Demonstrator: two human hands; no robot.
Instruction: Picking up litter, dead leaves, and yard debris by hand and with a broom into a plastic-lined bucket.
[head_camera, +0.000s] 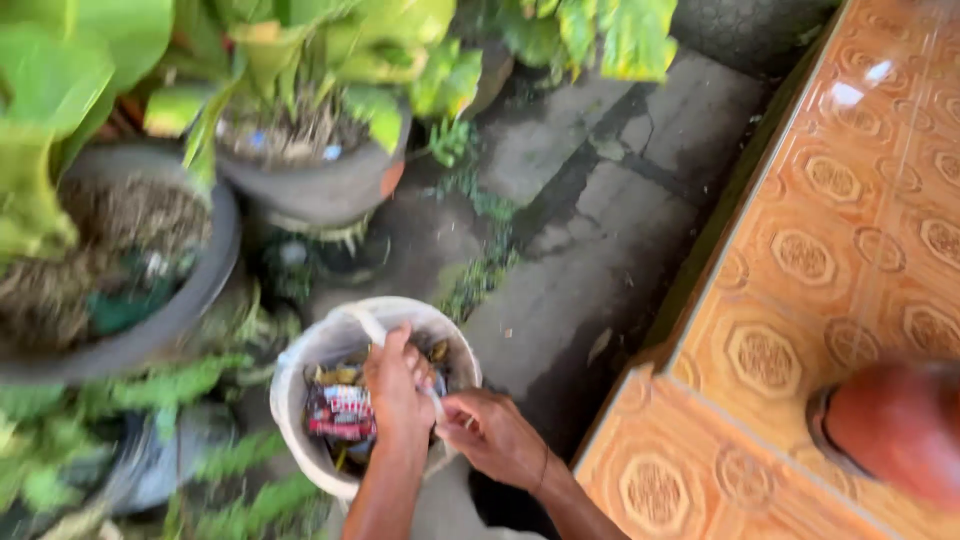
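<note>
the left hand (398, 385) and right hand (490, 435) work together at the near rim of a white bucket (300, 400) that sits on the ground among potted plants (300, 160), beside the tiled step (830, 260). the bucket is packed with wrappers (342, 412) and dry leaves. the left fingers are curled shut around a white strip, likely a handle or bag edge, that arcs over the rubbish; the right fingers pinch the same strip where it meets the rim. the picture is blurred, so which it is stays unclear. to do this well, i would judge both grips should stay close together and firm, with the pull kept straight up, so the full bucket does not tip and spill onto the wet paving (600, 230).
</note>
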